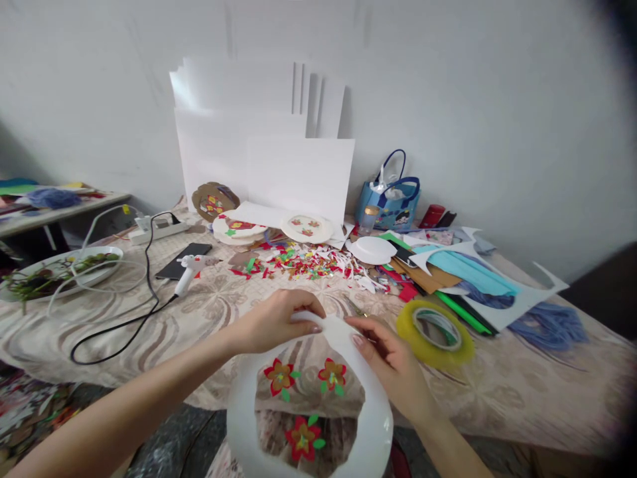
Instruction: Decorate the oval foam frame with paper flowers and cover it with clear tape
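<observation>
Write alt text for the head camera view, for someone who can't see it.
A person's left hand and right hand hold a white ring with three flowers in its see-through middle. The cloth-covered table holds a glue gun, paper scraps and tape.

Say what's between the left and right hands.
Head view: a short stretch of the white ring, held on either side by the left hand and right hand.

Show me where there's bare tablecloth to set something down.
A broad bare patch of tablecloth lies in front of the blue yarn, right of the tape roll. A smaller one lies between the glue gun and the left hand. Crowded: the middle, with colored scraps, and right rear, with turquoise sheets.
</observation>
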`<control>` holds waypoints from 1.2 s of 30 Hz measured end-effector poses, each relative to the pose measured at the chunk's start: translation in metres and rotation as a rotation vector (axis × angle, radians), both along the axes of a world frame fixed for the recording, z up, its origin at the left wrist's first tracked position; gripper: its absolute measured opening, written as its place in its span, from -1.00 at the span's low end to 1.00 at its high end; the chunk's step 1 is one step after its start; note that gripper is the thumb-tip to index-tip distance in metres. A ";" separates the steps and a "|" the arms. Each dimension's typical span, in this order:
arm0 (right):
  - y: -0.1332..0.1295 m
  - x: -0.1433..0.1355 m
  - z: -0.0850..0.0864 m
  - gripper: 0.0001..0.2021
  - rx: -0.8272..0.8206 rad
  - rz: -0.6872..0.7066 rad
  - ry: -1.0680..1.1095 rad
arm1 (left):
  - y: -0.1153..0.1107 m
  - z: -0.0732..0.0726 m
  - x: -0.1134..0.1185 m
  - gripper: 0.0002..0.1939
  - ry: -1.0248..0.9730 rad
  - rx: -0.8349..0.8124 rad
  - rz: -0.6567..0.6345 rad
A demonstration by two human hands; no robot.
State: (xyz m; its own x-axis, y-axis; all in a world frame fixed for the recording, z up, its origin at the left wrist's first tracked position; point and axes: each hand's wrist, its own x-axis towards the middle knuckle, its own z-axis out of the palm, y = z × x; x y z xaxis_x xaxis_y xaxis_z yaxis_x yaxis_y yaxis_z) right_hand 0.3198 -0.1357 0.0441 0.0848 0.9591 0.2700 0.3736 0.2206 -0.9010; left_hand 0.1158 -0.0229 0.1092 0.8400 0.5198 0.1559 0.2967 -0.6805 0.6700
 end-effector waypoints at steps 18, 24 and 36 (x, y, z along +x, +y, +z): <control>-0.003 0.003 0.002 -0.74 -0.088 -0.014 0.075 | -0.013 -0.004 0.000 -0.72 -0.056 0.075 0.060; -0.003 0.004 -0.002 -0.77 -0.002 -0.009 0.044 | -0.013 0.000 0.000 -0.96 -0.011 0.207 -0.021; -0.009 0.001 0.000 -0.78 0.209 -0.040 -0.160 | -0.017 -0.003 0.000 -0.80 -0.048 0.292 -0.071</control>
